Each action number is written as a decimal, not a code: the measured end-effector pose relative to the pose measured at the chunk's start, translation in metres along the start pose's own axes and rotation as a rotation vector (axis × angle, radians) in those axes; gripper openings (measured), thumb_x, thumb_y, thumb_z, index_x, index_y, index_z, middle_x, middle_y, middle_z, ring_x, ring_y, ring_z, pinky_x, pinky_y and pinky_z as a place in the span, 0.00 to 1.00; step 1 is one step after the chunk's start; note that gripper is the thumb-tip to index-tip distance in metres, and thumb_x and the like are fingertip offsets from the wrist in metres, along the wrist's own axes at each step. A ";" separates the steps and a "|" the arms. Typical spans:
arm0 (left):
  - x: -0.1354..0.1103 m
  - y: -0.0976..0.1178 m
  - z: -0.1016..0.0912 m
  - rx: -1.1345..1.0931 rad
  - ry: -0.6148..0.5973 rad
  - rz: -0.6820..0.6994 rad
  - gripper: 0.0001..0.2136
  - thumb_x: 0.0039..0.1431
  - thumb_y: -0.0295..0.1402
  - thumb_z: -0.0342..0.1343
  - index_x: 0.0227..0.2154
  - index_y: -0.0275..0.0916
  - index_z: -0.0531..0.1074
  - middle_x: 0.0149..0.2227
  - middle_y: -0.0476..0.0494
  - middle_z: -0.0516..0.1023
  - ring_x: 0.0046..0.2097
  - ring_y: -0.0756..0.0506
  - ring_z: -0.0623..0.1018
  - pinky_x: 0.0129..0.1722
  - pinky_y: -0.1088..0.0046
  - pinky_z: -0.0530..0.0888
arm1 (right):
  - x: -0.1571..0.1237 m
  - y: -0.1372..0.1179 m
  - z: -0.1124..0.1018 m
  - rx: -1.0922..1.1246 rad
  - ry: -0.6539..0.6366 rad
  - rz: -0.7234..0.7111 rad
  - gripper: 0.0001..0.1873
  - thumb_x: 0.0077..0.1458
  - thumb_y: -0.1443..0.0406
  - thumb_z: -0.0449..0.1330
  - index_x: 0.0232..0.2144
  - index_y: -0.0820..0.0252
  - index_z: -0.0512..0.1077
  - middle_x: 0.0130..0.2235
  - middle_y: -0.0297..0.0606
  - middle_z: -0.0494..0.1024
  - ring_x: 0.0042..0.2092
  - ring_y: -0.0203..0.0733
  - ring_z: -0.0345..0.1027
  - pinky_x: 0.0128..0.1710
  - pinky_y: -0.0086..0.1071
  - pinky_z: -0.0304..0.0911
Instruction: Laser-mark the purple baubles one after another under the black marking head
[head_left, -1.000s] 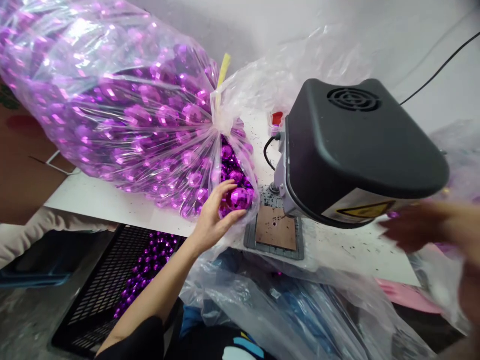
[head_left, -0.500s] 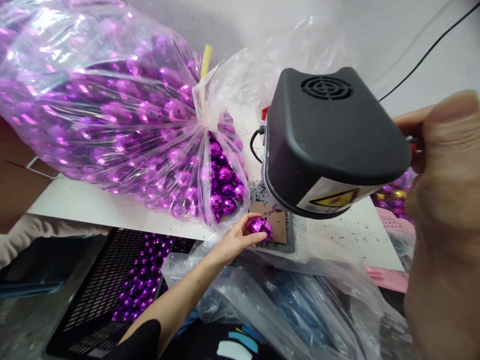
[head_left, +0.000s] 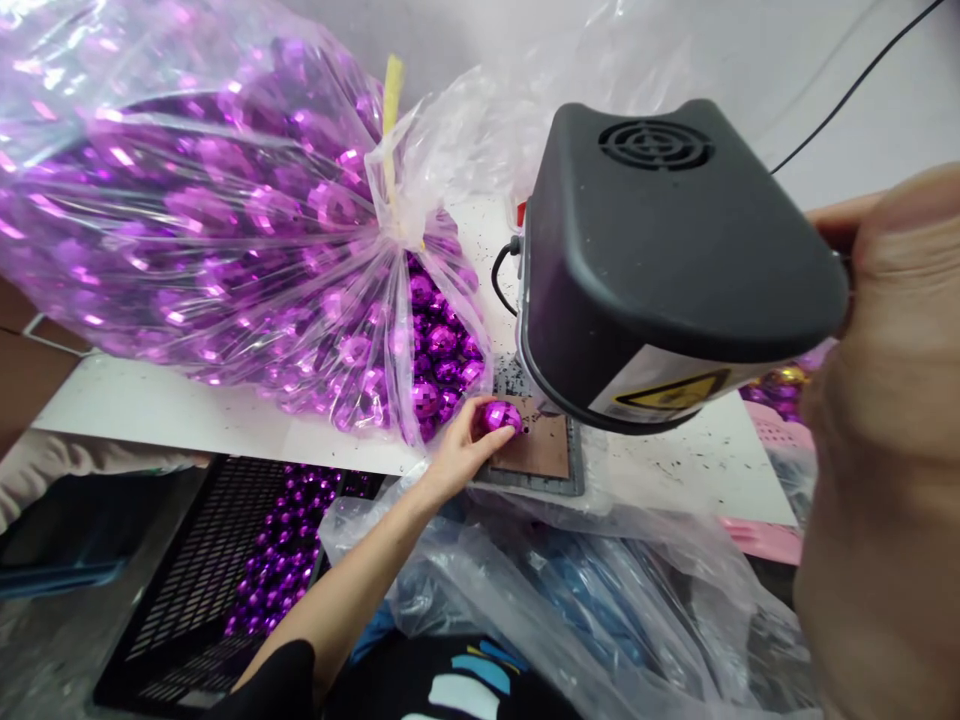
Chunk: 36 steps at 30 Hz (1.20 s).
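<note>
My left hand (head_left: 466, 440) is closed, with thumb and fingers pinching a shiny purple faceted ball (head_left: 502, 416), a disco-ball-like ornament. The ball is over the left part of a brown plate (head_left: 540, 450) on the dark base of a black press machine (head_left: 675, 240). Large at the right edge, my right hand (head_left: 892, 330) is closed at the machine's right side. Its fingertips and the handle it grips are mostly hidden behind the black housing. The housing has a round vent and a yellow warning label, and it overhangs the base.
A big clear bag (head_left: 225, 230) of purple balls, tied with a yellow strip, lies on the white table (head_left: 187, 410). Below stands a black crate (head_left: 172, 570) with more balls. Clear plastic sheeting (head_left: 525, 600) hangs in front. Another person's sleeve (head_left: 97, 460) shows at left.
My left hand has moved the ball a little left and away from me over the plate. My right hand stays beside the machine. The view has shifted slightly.
</note>
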<state>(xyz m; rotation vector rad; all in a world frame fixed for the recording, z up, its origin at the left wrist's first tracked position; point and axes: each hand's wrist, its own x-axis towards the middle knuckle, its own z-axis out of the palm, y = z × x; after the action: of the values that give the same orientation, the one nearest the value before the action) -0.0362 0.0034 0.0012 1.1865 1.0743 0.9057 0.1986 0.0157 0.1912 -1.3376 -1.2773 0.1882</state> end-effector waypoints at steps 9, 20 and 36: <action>0.007 -0.007 0.014 0.551 -0.002 0.255 0.20 0.61 0.41 0.61 0.53 0.42 0.70 0.51 0.41 0.79 0.51 0.40 0.78 0.53 0.60 0.73 | 0.004 0.010 -0.004 -0.001 -0.083 0.013 0.28 0.63 0.48 0.51 0.37 0.68 0.75 0.26 0.34 0.68 0.28 0.19 0.55 0.27 0.22 0.47; 0.010 -0.025 0.039 0.790 0.106 0.480 0.21 0.60 0.37 0.62 0.54 0.37 0.67 0.54 0.36 0.75 0.57 0.38 0.72 0.61 0.54 0.65 | -0.003 0.005 -0.012 0.037 -0.078 0.055 0.29 0.62 0.46 0.53 0.37 0.66 0.76 0.30 0.37 0.72 0.27 0.22 0.62 0.23 0.22 0.55; 0.009 -0.019 0.037 0.765 -0.013 0.389 0.21 0.65 0.42 0.56 0.56 0.38 0.64 0.55 0.35 0.73 0.59 0.38 0.70 0.63 0.51 0.61 | 0.002 -0.006 -0.004 -0.214 -0.216 -0.017 0.29 0.59 0.46 0.55 0.23 0.67 0.60 0.21 0.30 0.53 0.26 0.20 0.46 0.25 0.21 0.43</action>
<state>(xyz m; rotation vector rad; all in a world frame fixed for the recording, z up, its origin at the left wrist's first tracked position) 0.0016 -0.0006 -0.0173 2.0843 1.2468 0.7869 0.1987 0.0127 0.1977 -1.5189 -1.5234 0.1918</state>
